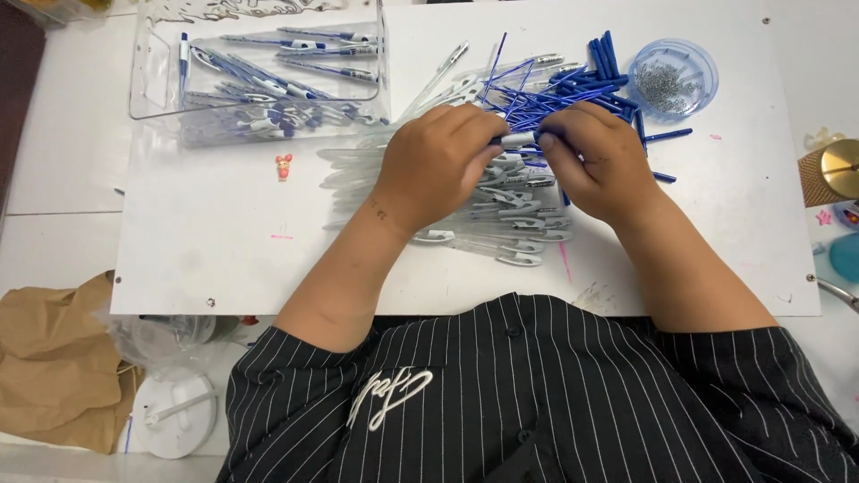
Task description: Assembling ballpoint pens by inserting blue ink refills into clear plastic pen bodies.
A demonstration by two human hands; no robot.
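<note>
**Both hands on one pen**

A pen (517, 139) sits mid-counter, pinched between the left hand (443, 161) and right hand (598, 161), above the clear barrels (501, 219). Blue refills (573, 89) lie at 12 o'clock, a springs dish (673, 79) at 1, a tray (259, 76) at 10.

Head-worn camera, looking steeply down, close over white worktable (224, 224)

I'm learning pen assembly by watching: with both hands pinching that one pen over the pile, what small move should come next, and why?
Probably press the two halves together along the pen's length. The left hand and right hand meet on one pen part, fingertips at its joint, above the clear barrels. Finished pens lie in the clear tray, so it likely goes there afterwards.
</note>
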